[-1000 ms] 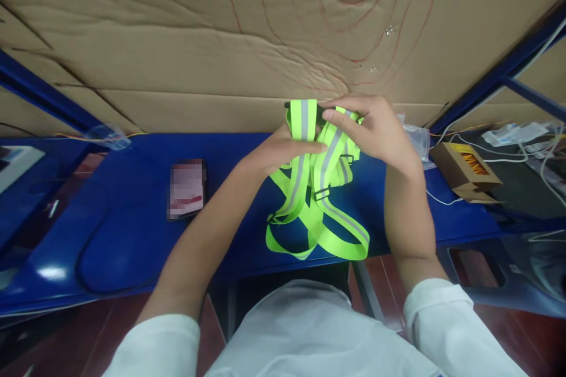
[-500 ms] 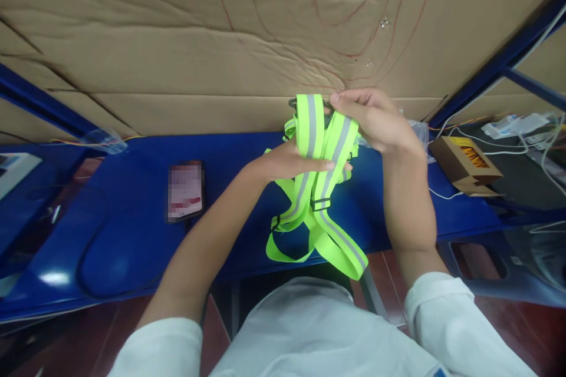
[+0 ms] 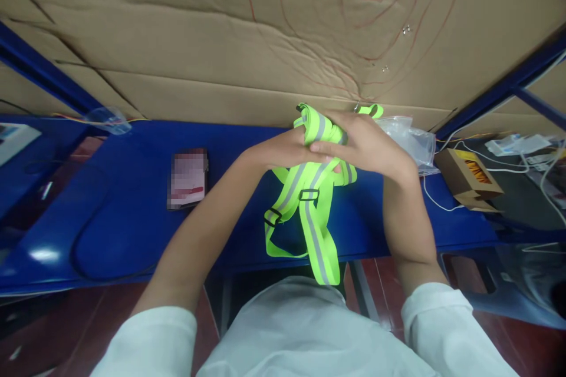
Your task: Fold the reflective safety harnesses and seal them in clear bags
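The fingers of the right hand meet those of the left hand, curled and pinching the bunched top of a neon-yellow reflective harness. It is held above the far middle of the blue counter, and its loops with black buckles hang past the near edge. Just right of the hands lies a crumpled clear plastic bag, contents unclear. Farther right, an open cardboard box shows something orange-yellow inside, with white cables beside it. A phone lies to the left. A cardboard sheet walls off the far side.
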The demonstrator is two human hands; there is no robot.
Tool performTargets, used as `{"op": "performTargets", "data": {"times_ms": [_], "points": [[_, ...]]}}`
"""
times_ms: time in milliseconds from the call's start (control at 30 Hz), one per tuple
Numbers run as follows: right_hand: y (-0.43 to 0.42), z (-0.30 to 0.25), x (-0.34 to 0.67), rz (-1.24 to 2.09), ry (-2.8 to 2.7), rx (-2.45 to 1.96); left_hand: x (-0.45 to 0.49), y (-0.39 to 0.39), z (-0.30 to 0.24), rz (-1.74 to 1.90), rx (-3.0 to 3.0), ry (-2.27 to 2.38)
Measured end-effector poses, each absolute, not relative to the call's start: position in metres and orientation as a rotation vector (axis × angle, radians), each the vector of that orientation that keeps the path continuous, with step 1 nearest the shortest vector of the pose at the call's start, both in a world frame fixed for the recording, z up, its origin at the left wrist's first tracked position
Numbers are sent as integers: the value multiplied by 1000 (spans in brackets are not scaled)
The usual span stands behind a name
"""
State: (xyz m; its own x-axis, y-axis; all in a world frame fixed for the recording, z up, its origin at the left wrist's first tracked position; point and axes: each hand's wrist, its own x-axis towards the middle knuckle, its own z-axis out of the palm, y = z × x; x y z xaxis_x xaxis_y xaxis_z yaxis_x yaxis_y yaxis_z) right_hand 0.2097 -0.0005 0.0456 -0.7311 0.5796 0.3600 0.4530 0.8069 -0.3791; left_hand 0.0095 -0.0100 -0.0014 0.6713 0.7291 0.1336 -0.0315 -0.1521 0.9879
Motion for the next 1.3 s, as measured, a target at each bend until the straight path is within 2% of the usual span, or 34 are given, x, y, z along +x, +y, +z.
{"op": "performTargets", "data": {"times_ms": [100,300,500,900,967,1133,1300], "points": [[-2,44,206,292,-2501,-834,12,-11,-1,725,1552,509],[-3,53,219,396,-2378,-897,26,-10,-13,749,1154,326],[1,61,231,493,-2093,-950,33,-17,-15,580,1220,358],[10,48,230,1334,-1916,-885,24,-28,13,572,1558,449],[20,41,224,1253,-1923,-875,23,-28,14,604,1583,450],[24,38,213,625,-1959,-858,15,-21,12,666,1622,484],[2,48,212,480,-2366,-738,8,-17,12,721,1675,539]]}}
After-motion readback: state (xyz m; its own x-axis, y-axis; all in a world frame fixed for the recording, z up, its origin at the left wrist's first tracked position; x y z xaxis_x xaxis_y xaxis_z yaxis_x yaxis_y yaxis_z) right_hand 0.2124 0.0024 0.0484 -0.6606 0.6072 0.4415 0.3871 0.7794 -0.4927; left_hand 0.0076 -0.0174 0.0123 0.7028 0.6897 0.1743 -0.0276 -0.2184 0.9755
